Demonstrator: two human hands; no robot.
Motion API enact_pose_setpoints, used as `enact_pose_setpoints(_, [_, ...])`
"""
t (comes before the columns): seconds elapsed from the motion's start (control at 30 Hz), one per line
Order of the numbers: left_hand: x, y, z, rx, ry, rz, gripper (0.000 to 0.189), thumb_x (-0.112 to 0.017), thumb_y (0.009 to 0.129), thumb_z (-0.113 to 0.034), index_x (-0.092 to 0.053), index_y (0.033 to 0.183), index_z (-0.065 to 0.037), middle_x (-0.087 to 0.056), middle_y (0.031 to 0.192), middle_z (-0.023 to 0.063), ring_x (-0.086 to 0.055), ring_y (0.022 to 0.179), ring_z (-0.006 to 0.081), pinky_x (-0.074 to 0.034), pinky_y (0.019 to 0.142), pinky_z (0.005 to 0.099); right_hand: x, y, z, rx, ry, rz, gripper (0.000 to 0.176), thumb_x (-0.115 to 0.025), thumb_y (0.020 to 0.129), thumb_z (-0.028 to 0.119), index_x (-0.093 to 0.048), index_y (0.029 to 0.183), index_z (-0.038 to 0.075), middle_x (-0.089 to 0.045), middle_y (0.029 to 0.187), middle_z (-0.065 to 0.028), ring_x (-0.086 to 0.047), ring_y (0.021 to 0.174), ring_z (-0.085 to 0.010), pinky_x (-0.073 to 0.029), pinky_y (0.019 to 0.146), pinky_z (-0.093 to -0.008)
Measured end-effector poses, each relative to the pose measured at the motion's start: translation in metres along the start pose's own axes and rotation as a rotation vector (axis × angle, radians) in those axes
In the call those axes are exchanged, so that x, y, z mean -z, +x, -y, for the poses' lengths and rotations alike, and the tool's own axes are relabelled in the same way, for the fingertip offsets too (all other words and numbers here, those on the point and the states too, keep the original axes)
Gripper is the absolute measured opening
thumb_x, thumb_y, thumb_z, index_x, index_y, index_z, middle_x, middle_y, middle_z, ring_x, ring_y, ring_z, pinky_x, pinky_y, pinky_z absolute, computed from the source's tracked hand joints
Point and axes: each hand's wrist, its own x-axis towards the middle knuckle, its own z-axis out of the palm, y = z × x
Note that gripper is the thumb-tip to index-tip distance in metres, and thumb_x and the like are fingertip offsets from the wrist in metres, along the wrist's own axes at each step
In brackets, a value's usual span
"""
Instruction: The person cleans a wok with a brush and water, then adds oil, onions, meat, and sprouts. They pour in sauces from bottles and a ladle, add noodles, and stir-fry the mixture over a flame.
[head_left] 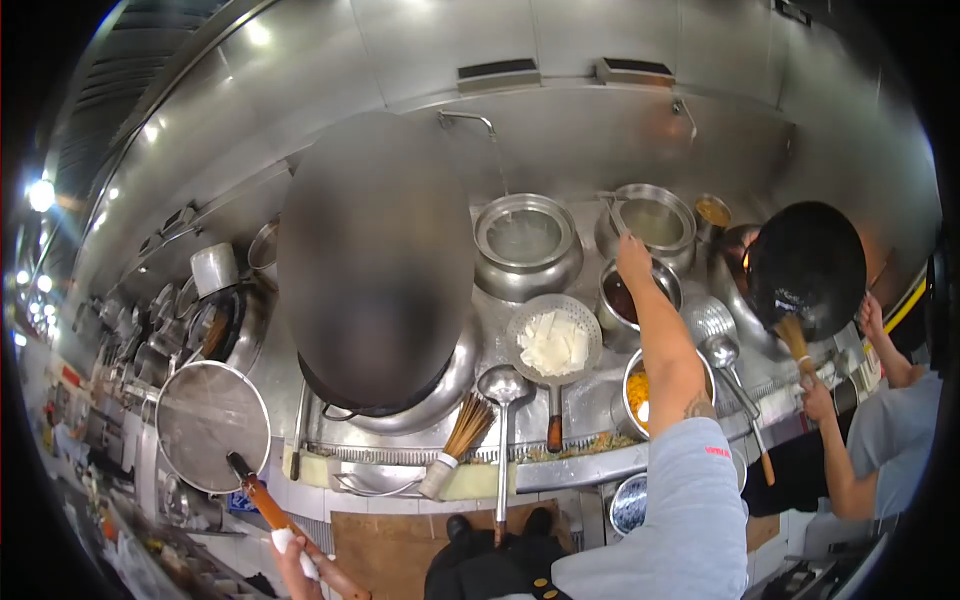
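Pale blue-grey short sleeve (670,500), red marking (718,452), black garment (490,572), gold-coloured buttons (543,587), dark shoes (458,526)

I am finding no text, label, brand, number or sign that I can read from here. On the light blue sleeve (690,475) of the right arm, I am seeing a small red marking (718,452) near the hem, and its shapes are looking like lettering, but they are coming through too small and blurred for me to make out any letter.
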Motion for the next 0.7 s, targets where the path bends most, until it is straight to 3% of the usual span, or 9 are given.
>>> enact_pose_setpoints(0.07, [-0.017,-0.011,-0.011,0.095,-0.004,-0.035,0.044,-0.058,0.080,-0.009,-0.045,0.121,-0.005,-0.052,0.091,0.0030,-0.053,0.076,0.0139,-0.046,0.065,0.0270,0.005,-0.007,0.009,-0.115,0.102,0.061,0.049,-0.046,0.087,0.001,-0.039,0.136,0.005,-0.059,0.110,-0.0267,-0.064,0.097,-0.0399,-0.055,0.075,-0.0441])
enact_pose_setpoints(0.13, [-0.008,0.012,0.012,0.072,-0.016,0.032,0.044,-0.058,0.080,-0.008,-0.045,0.121,-0.005,-0.052,0.090,0.0031,-0.053,0.074,0.0137,-0.047,0.064,0.0268,0.046,-0.039,0.019,-0.373,0.703,0.097,0.049,-0.044,0.087,0.001,-0.042,0.135,0.009,-0.062,0.095,-0.0155,-0.065,0.080,-0.0269,-0.053,0.053,-0.0400])
enact_pose_setpoints(0.2, [-0.012,0.030,0.025,0.043,-0.034,0.106,0.044,-0.058,0.080,-0.008,-0.045,0.121,-0.005,-0.053,0.088,0.0031,-0.054,0.072,0.0135,-0.047,0.063,0.0266,0.085,-0.085,0.013,-0.436,0.972,0.149,0.050,-0.040,0.088,0.000,-0.040,0.137,0.010,-0.057,0.083,-0.0081,-0.054,0.058,-0.0154,-0.043,0.040,-0.0320])
enact_pose_setpoints(0.23, [-0.021,0.038,0.026,0.029,-0.025,0.204,0.044,-0.059,0.078,-0.008,-0.046,0.120,-0.004,-0.053,0.090,0.0035,-0.053,0.075,0.0125,-0.046,0.064,0.0259,0.113,-0.114,0.013,-0.486,1.245,0.148,0.044,-0.042,0.092,0.002,-0.039,0.135,0.011,-0.049,0.078,-0.0030,-0.040,0.048,-0.0085,-0.031,0.035,-0.0249])
enact_pose_setpoints(0.27, [-0.030,0.042,0.023,0.017,-0.016,0.299,0.045,-0.060,0.077,-0.007,-0.046,0.120,-0.004,-0.053,0.091,0.0039,-0.053,0.077,0.0115,-0.045,0.065,0.0252,0.129,-0.138,0.001,-0.506,1.231,0.133,0.044,-0.042,0.092,0.002,-0.039,0.135,0.011,-0.049,0.078,-0.0030,-0.040,0.048,-0.0085,-0.031,0.035,-0.0249])
enact_pose_setpoints(0.33, [-0.066,0.040,0.003,0.083,0.035,0.419,0.050,-0.064,0.075,-0.008,-0.045,0.122,-0.004,-0.053,0.089,0.0039,-0.054,0.073,0.0127,-0.048,0.061,0.0241,0.153,-0.190,-0.023,-0.463,1.589,0.183,0.038,-0.043,0.095,0.007,-0.040,0.132,0.012,-0.050,0.078,-0.0014,-0.039,0.047,-0.0063,-0.030,0.035,-0.0231])
enact_pose_setpoints(0.6, [-0.268,0.013,0.002,0.244,0.001,1.103,0.048,-0.068,0.074,-0.011,-0.052,0.118,-0.001,-0.058,0.094,0.0048,-0.059,0.080,0.0144,-0.050,0.066,0.0279,0.245,-0.408,-0.008,-0.574,1.568,-0.041,0.037,-0.042,0.097,0.009,-0.037,0.133,0.010,-0.050,0.081,-0.0011,-0.037,0.045,-0.0043,-0.032,0.034,-0.0198])
enact_pose_setpoints(0.63, [-0.297,0.003,0.005,0.330,0.048,1.185,0.054,-0.071,0.073,-0.017,-0.052,0.121,-0.002,-0.061,0.099,0.0068,-0.061,0.086,0.0174,-0.050,0.073,0.0293,0.251,-0.421,-0.003,-0.548,1.580,-0.065,0.038,-0.041,0.097,0.009,-0.035,0.134,0.008,-0.050,0.082,-0.0023,-0.038,0.044,-0.0044,-0.034,0.033,-0.0197])
enact_pose_setpoints(0.7, [-0.359,-0.021,0.013,0.506,0.084,1.342,0.044,-0.074,0.073,-0.022,-0.057,0.110,-0.005,-0.062,0.087,0.0070,-0.062,0.072,0.0186,-0.051,0.060,0.0312,0.261,-0.436,0.005,-0.535,1.615,-0.092,0.038,-0.041,0.097,0.009,-0.035,0.134,0.007,-0.049,0.082,-0.0026,-0.038,0.043,-0.0045,-0.034,0.032,-0.0197])
